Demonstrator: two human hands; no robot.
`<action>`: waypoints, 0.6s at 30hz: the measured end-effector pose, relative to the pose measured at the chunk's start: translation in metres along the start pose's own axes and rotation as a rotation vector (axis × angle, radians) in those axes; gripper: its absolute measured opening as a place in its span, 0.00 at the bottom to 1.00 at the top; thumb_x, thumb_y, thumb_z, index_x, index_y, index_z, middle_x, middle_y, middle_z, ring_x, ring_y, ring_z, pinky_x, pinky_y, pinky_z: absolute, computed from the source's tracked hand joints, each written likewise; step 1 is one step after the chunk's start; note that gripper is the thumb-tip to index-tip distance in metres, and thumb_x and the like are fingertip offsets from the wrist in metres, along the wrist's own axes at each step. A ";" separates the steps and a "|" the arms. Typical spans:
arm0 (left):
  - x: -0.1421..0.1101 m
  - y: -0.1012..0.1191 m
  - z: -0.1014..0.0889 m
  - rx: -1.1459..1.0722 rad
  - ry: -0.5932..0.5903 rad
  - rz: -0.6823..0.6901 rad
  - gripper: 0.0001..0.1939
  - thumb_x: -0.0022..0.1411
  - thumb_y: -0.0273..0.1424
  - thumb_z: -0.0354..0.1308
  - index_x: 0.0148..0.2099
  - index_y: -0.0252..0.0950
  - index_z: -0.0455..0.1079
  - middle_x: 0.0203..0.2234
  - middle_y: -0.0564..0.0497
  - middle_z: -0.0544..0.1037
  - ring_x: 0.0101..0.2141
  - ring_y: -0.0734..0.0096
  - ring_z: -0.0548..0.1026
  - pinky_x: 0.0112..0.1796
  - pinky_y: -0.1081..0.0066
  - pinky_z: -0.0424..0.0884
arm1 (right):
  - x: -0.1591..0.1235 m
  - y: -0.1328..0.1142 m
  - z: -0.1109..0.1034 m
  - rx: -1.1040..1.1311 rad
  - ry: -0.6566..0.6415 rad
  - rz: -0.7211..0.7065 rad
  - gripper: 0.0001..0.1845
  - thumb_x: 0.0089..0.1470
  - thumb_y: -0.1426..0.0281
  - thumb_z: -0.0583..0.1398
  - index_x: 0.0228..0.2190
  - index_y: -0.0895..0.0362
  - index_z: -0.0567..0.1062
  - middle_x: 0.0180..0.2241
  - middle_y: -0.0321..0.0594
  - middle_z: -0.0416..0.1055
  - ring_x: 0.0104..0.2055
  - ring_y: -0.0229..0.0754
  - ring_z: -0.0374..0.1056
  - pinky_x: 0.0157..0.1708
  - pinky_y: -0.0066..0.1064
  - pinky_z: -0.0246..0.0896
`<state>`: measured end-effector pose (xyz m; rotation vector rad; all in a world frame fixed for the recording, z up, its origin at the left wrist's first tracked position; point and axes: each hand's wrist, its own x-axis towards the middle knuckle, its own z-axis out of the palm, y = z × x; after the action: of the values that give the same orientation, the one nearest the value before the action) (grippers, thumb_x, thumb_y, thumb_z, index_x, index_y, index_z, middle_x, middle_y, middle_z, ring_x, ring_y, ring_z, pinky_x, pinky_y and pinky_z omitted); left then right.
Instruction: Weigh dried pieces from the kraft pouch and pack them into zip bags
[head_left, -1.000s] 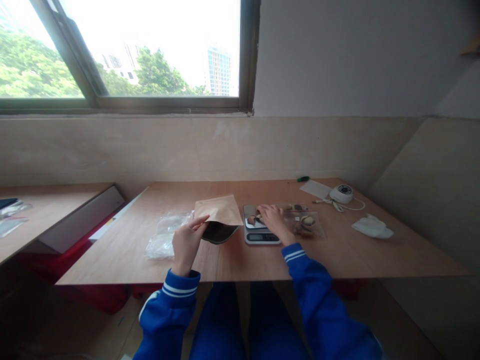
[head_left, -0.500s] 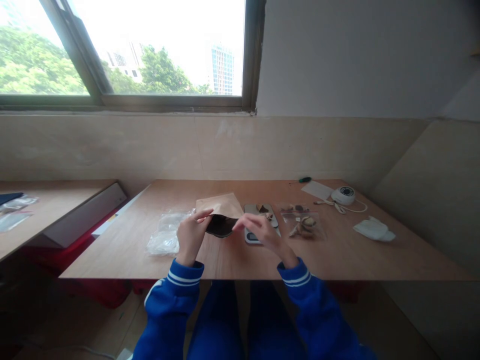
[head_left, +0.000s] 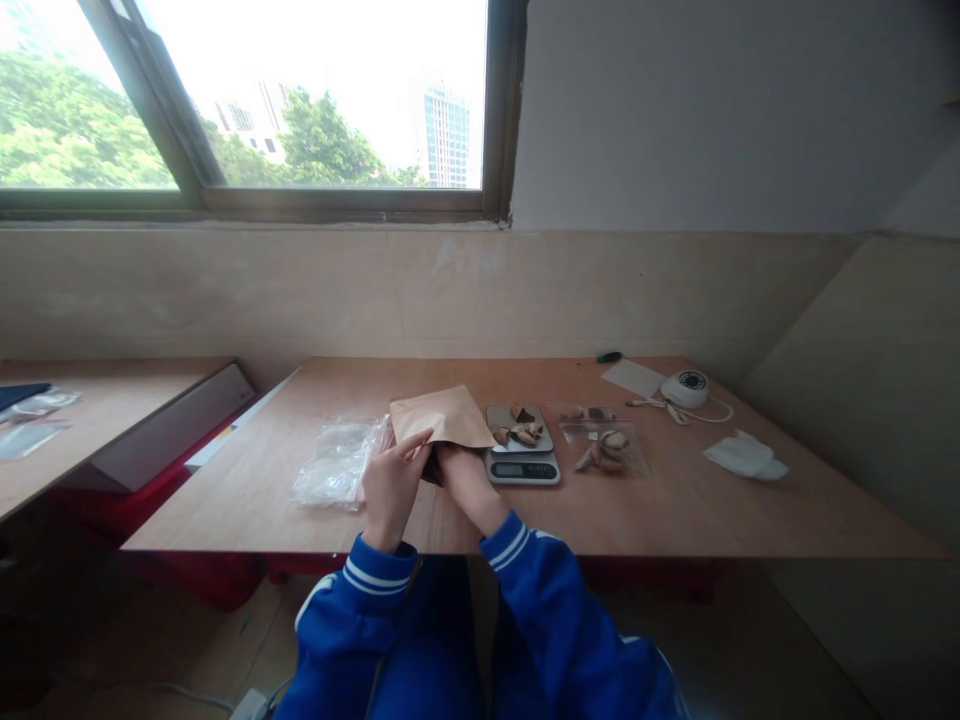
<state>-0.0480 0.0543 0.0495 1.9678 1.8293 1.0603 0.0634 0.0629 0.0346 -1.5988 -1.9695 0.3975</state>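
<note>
The person's left hand point(head_left: 391, 492) grips the near edge of a flat, light-brown paper bag point(head_left: 441, 412) with a dark interior, thumb and fingers pinched on its mouth. The bag is tilted with its opening towards the person, above the pale-brown wooden table point(head_left: 675, 515), left of the scale. The right hand point(head_left: 471, 484) reaches into that opening — its fingers are hidden inside, so whether they grasp anything or are loose cannot be told. Both wrists emerge from bright-blue sleeves point(head_left: 381, 572) with white stripes at the cuffs.

Just right of the bag lies a white-and-grey digital kitchen scale point(head_left: 525, 472), several curved brown dried pieces point(head_left: 528, 434) resting on its plate. Beside the scale, a clear plastic zip bag point(head_left: 634, 455) holds similar brown pieces. Left of the left hand are crinkled transparent plastic bags point(head_left: 334, 475); farther right sit a white dome-shaped camera point(head_left: 684, 390) with its cable and a crumpled white cloth-like item point(head_left: 745, 456).
</note>
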 end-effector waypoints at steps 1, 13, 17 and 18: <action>0.000 -0.001 0.001 -0.007 0.001 0.002 0.12 0.59 0.36 0.58 0.44 0.44 0.78 0.31 0.49 0.82 0.36 0.59 0.80 0.33 0.70 0.71 | -0.001 0.001 0.002 -0.010 0.005 0.009 0.16 0.58 0.74 0.54 0.47 0.61 0.73 0.44 0.50 0.75 0.49 0.54 0.70 0.48 0.38 0.63; -0.010 0.000 0.019 -0.012 -0.005 0.037 0.14 0.58 0.37 0.58 0.46 0.45 0.77 0.27 0.51 0.82 0.32 0.62 0.80 0.32 0.71 0.70 | 0.015 0.021 0.021 -0.044 0.063 0.055 0.14 0.59 0.72 0.52 0.44 0.61 0.72 0.44 0.46 0.76 0.53 0.51 0.66 0.57 0.41 0.54; -0.011 -0.002 0.021 -0.034 -0.010 0.046 0.14 0.58 0.37 0.58 0.46 0.45 0.77 0.27 0.52 0.82 0.32 0.63 0.80 0.33 0.72 0.70 | 0.013 0.019 0.020 -0.030 0.074 0.062 0.13 0.61 0.72 0.51 0.44 0.61 0.72 0.43 0.44 0.76 0.51 0.48 0.67 0.55 0.37 0.56; -0.010 -0.003 0.020 -0.040 -0.010 0.046 0.14 0.58 0.38 0.58 0.46 0.46 0.77 0.27 0.52 0.82 0.33 0.63 0.80 0.33 0.72 0.70 | 0.009 0.018 0.018 -0.022 0.074 0.057 0.13 0.61 0.71 0.51 0.44 0.61 0.72 0.43 0.45 0.76 0.50 0.47 0.68 0.53 0.36 0.58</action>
<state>-0.0367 0.0509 0.0305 1.9975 1.7518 1.0906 0.0660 0.0785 0.0119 -1.6625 -1.8822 0.3351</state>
